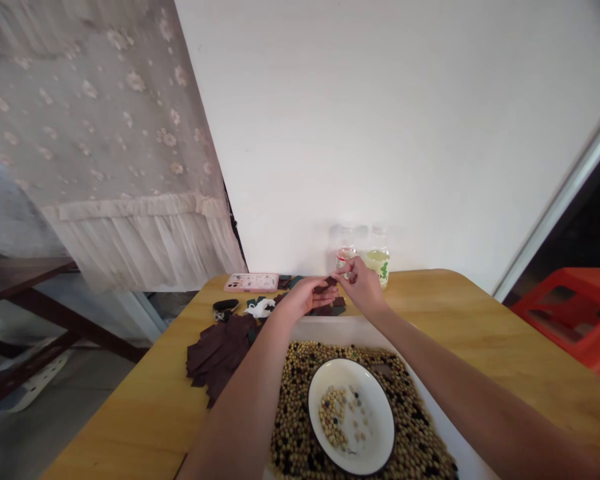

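My left hand [307, 295] is raised over the far edge of the white tray [353, 328], its fingers around a small dark brown pouch [325, 287]. The fingertips of my right hand [359, 283] pinch the same pouch at its right end. Below both hands, the tray holds a layer of tan and black beads [300, 400]. On the beads sits a white oval bowl [375, 413] with some loose beads in it. A pile of dark brown pouches [220, 353] lies left of my left forearm.
A pink phone [251, 283], black keys [225, 306] and a crumpled white tissue [261, 307] lie at the table's back left. Two cups, one with green print [379, 265], stand by the wall. A red stool [570, 317] is at the right.
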### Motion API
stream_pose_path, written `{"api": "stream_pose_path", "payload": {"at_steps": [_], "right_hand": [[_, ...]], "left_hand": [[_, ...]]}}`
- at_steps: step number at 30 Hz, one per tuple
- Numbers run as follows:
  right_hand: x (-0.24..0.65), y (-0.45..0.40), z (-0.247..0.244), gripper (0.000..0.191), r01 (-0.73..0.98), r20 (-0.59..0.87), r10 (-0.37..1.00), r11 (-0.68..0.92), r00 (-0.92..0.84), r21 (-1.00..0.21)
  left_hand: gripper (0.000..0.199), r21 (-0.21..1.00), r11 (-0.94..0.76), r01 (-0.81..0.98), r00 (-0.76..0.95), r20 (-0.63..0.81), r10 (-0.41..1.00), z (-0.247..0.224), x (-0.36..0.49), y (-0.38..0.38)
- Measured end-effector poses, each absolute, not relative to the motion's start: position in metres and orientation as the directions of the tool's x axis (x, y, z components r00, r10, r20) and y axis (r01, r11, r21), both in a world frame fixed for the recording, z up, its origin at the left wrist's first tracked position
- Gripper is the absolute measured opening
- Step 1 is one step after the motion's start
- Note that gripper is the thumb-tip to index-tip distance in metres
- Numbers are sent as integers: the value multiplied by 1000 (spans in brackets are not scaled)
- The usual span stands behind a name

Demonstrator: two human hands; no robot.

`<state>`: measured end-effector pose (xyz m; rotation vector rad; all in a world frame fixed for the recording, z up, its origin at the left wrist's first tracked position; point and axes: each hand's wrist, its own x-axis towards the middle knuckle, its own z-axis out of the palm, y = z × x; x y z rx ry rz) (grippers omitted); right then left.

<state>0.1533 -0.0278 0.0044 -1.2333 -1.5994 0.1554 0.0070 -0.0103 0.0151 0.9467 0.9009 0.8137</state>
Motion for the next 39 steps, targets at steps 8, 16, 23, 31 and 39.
{"api": "stream_pose_path", "payload": {"at_steps": [8, 16, 23, 31, 39], "right_hand": [[154, -27, 3, 20, 649, 640, 763, 441, 94, -621], [154, -28, 3, 19, 630, 645, 759, 457, 93, -628], [153, -29, 4, 18, 603, 646, 759, 477, 84, -639], [154, -28, 2, 17, 620, 654, 751, 472, 89, -627], [154, -27, 1, 18, 625, 653, 751, 467, 92, -625]], "left_hand": [[13, 913, 354, -202, 412, -249, 876, 13, 5, -9], [12, 915, 360, -184, 409, -261, 874, 14, 6, -10], [11, 915, 357, -189, 414, -256, 874, 14, 6, -9], [12, 916, 358, -182, 404, -262, 876, 16, 7, -12], [11, 919, 343, -196, 420, -237, 876, 13, 5, -9]]}}
